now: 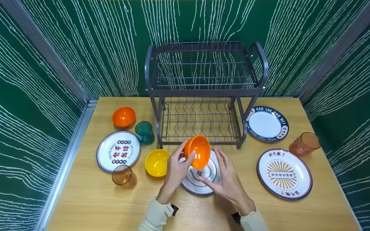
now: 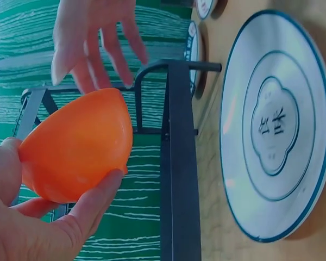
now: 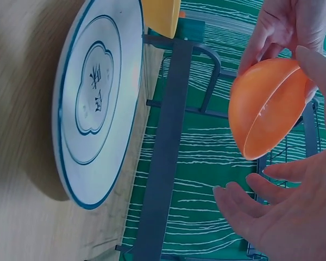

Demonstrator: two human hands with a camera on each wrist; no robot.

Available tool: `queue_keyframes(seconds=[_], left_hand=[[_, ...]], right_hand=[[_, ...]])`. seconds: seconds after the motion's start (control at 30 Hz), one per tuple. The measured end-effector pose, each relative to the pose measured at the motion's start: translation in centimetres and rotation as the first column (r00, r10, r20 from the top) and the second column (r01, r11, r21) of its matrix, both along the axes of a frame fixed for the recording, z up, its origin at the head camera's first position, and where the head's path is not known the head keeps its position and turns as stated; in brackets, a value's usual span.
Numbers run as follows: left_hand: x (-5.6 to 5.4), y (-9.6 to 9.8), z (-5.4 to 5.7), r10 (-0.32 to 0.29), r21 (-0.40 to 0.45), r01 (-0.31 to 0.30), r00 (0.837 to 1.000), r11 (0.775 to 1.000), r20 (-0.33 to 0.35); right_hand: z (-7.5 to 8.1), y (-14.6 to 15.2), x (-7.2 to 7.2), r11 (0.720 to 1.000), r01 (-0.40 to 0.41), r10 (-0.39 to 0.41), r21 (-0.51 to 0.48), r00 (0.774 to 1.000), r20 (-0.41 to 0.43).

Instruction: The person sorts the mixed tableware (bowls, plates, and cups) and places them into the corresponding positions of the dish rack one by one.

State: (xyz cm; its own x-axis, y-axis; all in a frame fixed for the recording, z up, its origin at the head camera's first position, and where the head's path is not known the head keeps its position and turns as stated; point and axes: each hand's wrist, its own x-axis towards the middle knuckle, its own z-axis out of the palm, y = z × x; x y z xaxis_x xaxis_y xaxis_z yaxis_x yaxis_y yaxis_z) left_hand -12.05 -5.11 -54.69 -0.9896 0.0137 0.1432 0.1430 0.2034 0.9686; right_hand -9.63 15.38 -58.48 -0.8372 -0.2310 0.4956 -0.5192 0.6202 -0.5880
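An orange bowl (image 1: 201, 152) is tilted on its side in the air, gripped by my left hand (image 1: 177, 169) with the thumb at its rim. My right hand (image 1: 229, 181) is beside the bowl, fingers spread and apart from it in the head view. In the left wrist view the bowl (image 2: 81, 144) sits between the thumb and fingers of the left hand. The right wrist view shows the bowl (image 3: 269, 106) above the loosely bent fingers of the right hand (image 3: 293, 201). Below both hands lies a white plate (image 1: 191, 184) with a blue rim and dark characters.
A dark two-tier dish rack (image 1: 206, 93) stands at the back. To the left are another orange bowl (image 1: 124, 117), a green cup (image 1: 145, 132), a yellow bowl (image 1: 157, 163), a printed plate (image 1: 108, 150) and an amber cup (image 1: 122, 175). Two plates (image 1: 267, 123) and a brownish cup (image 1: 305, 144) are on the right.
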Motion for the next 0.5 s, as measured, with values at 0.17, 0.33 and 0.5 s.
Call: queue_keyframes(seconds=[0.17, 0.33, 0.5], left_hand=[[-1.1, -0.5, 0.6, 0.026, -0.002, -0.026, 0.999, 1.0, -0.028], [-2.2, -0.9, 1.0, 0.064, 0.001, -0.064, 0.995, 0.998, -0.076], [-4.2, -1.1, 1.7, 0.114, -0.059, -0.122, 0.986, 0.991, -0.124]], right_hand=[[-0.2, 0.5, 0.1, 1.0, 0.009, -0.01, 0.019, 0.999, 0.037], [-0.8, 1.0, 0.6, 1.0, 0.021, -0.022, 0.022, 0.999, 0.046], [-1.5, 1.4, 0.6, 0.999, 0.037, -0.037, 0.029, 0.999, 0.014]])
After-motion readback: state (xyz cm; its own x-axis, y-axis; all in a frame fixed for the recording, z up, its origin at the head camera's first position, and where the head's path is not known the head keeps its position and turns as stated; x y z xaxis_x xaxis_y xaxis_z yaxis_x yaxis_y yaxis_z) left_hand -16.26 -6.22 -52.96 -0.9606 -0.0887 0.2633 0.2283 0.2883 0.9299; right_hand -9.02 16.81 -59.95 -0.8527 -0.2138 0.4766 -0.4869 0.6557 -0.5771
